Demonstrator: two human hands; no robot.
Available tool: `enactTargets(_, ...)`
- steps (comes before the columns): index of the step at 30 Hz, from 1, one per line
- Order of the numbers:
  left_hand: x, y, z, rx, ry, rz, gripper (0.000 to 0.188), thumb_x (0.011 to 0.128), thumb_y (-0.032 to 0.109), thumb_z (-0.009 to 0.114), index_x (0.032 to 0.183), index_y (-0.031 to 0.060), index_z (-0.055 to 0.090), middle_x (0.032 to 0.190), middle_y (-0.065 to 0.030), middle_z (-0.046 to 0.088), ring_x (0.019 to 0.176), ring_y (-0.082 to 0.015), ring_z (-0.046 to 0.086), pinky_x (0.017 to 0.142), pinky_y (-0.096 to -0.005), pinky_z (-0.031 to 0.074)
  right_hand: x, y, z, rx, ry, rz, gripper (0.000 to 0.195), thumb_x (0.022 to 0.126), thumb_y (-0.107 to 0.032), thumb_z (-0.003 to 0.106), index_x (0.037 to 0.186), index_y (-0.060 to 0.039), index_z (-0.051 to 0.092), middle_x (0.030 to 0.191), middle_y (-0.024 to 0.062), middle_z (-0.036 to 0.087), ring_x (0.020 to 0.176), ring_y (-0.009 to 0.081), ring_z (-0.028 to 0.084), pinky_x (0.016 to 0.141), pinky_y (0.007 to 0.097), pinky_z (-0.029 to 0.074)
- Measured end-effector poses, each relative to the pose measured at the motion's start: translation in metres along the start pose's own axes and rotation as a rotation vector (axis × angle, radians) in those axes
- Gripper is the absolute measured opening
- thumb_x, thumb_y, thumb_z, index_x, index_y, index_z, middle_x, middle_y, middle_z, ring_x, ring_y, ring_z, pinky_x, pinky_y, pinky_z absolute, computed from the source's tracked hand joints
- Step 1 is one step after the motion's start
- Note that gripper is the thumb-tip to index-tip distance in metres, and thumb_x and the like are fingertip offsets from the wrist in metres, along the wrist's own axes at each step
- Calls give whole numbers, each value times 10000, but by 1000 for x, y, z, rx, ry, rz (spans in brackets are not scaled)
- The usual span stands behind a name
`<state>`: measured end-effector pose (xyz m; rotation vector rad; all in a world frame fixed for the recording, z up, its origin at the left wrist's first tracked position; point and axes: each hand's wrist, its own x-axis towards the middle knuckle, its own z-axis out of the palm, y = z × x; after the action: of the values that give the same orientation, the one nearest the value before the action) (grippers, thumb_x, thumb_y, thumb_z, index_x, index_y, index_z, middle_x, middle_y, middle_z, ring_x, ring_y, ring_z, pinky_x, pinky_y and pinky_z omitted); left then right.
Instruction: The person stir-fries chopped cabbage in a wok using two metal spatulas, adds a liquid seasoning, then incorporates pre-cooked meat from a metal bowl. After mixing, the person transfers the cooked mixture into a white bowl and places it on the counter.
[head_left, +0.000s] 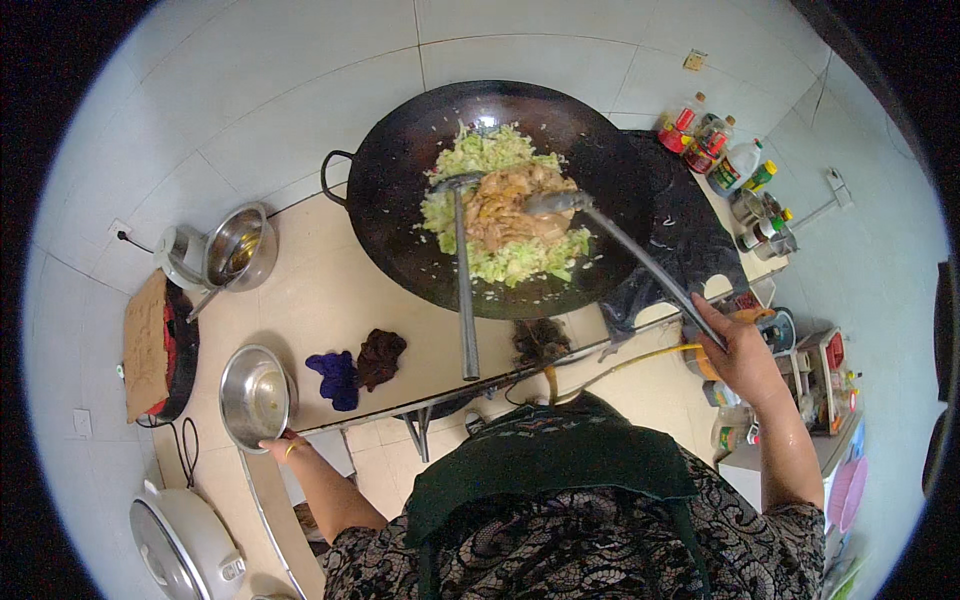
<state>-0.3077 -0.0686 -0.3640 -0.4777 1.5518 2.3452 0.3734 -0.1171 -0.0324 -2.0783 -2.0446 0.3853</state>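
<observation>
My left hand (283, 445) grips the rim of a metal bowl (255, 397), which is tilted at the left part of the counter and has a little residue inside. My right hand (739, 360) holds the handle of a long metal cooking utensil (649, 259), its blurred head touching the meat. A large black wok (390, 225) holds chopped pale-green vegetable (502, 266), with a mound of light-brown sliced meat (499, 206) on top. A second long-handled metal utensil (465, 300) rests in the wok, its handle lying over the near rim.
Blue (337, 379) and brown cloths (381, 358) lie left of the wok. An oil basin (244, 247), cardboard-covered black pan (150, 345) and white electric cooker (187, 547) stand left. Sauce bottles (709, 146) line the right; a yellow hose (637, 365) runs below the counter.
</observation>
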Motion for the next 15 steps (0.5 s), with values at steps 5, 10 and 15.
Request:
enactTargets(5, -52, 31, -12, 659, 5, 591, 446, 909, 334, 527, 1162, -33, 513, 1031, -118, 591, 926, -235, 562, 788, -363, 480, 26, 0, 8, -188, -88, -101, 557, 831, -75, 534, 1363, -138, 379, 825, 214, 590, 762, 381, 594, 684, 458, 479)
enactTargets(10, -327, 66, 73, 790, -1308, 630, 291, 865, 167, 571, 1144, 89, 583, 788, -29, 573, 627, -84, 511, 576, -241, 435, 105, 45, 75, -268, 0, -167, 546, 850, -98, 495, 1374, -91, 343, 821, 218, 596, 747, 375, 595, 672, 455, 490)
enactTargets(15, -460, 63, 75, 1726, -1483, 1307, 709, 788, 323, 637, 1377, 96, 313, 939, -178, 603, 824, -318, 642, 661, -384, 526, 93, 68, 49, -221, -67, -284, 575, 824, -90, 536, 1370, -125, 361, 807, 206, 595, 736, 374, 595, 664, 449, 489)
